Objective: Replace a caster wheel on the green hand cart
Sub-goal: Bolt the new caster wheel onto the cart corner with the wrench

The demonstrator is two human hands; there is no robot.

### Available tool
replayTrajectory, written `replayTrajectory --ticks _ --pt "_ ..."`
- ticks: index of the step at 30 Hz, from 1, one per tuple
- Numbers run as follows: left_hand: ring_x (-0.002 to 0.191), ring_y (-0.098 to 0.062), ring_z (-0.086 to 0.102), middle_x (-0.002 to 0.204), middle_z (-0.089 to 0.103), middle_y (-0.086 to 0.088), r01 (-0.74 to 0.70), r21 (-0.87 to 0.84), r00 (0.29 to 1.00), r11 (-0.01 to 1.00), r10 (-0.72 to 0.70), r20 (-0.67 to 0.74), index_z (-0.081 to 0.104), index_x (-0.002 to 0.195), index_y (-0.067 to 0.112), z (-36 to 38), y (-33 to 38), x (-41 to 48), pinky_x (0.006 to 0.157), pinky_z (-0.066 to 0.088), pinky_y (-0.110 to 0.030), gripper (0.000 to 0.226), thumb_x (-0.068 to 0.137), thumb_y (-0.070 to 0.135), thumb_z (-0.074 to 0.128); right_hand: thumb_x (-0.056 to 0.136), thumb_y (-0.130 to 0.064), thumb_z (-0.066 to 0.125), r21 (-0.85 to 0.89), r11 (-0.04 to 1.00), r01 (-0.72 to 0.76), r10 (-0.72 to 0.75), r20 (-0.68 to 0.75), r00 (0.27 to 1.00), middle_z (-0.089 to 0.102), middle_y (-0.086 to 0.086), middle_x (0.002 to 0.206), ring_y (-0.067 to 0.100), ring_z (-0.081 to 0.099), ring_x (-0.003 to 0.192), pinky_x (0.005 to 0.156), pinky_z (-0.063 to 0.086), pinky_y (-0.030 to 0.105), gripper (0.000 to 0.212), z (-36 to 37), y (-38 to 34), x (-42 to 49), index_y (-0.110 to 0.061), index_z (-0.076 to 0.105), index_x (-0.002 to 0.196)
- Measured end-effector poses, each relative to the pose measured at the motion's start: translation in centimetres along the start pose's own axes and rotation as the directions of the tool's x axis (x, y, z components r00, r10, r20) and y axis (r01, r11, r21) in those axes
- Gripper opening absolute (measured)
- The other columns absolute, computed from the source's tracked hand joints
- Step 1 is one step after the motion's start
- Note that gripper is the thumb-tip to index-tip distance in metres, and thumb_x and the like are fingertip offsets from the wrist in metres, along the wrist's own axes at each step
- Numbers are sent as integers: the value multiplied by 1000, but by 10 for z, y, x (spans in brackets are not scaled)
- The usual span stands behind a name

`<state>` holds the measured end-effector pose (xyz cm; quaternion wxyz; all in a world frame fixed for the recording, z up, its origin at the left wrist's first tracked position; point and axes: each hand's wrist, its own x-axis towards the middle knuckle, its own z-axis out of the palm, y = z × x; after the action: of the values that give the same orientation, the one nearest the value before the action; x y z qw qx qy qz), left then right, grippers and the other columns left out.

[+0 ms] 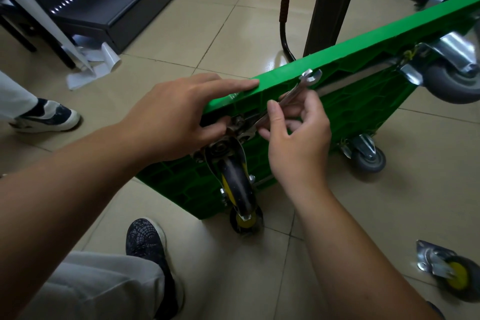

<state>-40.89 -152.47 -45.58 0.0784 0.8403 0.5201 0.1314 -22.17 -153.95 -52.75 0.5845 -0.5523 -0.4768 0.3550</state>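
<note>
Caster wheel (237, 189), black w/ yellow hub, is mounted at the near upper corner of the green hand cart (337, 65). Cart stands on its edge on the tile floor (181, 34), underside toward the person. Left hand (176, 117) rests on cart's top edge, fingers straight, thumb down by the caster plate. Right hand (298, 143) pinches an open-end wrench (293, 93) btwn thumb & fingers, lower end at the plate. Loose caster (446, 270) lies on floor, right.
</note>
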Motion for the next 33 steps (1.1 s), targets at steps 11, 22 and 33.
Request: replayTrajectory --ticks 11,22,33 --pt "94 -16 61 122 66 11 -5 -13 1000 1000 5 3 44 151 50 -1 2 -2 76 54 -40 66 89 34 62 99 -7 64 348 900 -263 300 -56 952 61 13 86 15 75 73 67 64 35 16 4 12 -4 -15 52 92" --pt "100 -18 63 126 65 12 -7 -8 1000 1000 7 -2 43 151 50 0 2 -1 77 55 -41 66 90 34 62 100 -10 65 258 928 -269 287 -34 957 62 12 88 15 75 73 66 65 37 12 5 16 6 -10 53 101" --pt "96 -15 61 125 65 9 -18 -5 1000 1000 18 5 41 153 49 1 2 -2 76 55 -41 67 90 36 60 105 -7 55 518 593 -617 667 114 737 71 26 103 32 78 77 62 64 36 13 2 22 17 -1 55 116"
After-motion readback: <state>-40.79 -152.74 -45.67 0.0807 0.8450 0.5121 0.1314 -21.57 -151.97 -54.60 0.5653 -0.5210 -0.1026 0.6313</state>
